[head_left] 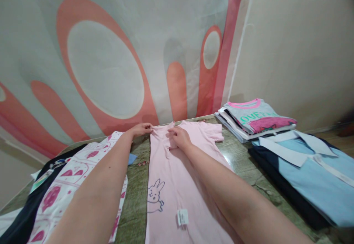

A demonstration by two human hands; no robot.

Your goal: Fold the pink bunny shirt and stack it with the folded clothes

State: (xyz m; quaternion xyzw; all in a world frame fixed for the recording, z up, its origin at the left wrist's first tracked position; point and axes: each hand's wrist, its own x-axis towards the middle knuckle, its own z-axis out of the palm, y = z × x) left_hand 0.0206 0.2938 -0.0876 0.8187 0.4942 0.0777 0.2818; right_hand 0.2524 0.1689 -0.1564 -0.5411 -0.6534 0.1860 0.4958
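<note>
A pink T-shirt (190, 185) lies lengthwise in front of me, its left side turned inward so that a bunny drawing shows at that edge. A small white tag shows lower on the cloth. At the shirt's upper left corner, my left hand (142, 129) pinches the fabric between thumb and fingers. My right hand (180, 137) is closed on the pink cloth near the collar, at the folded-over part. The right sleeve lies spread out flat beyond it.
On the right stand a stack of folded shirts (260, 117) and folded light blue and dark clothes (312, 170). White clothing with pink prints (69, 174) lies left, over dark cloth. The wood-patterned table (132, 214) ends at a patterned wall hanging (155, 34).
</note>
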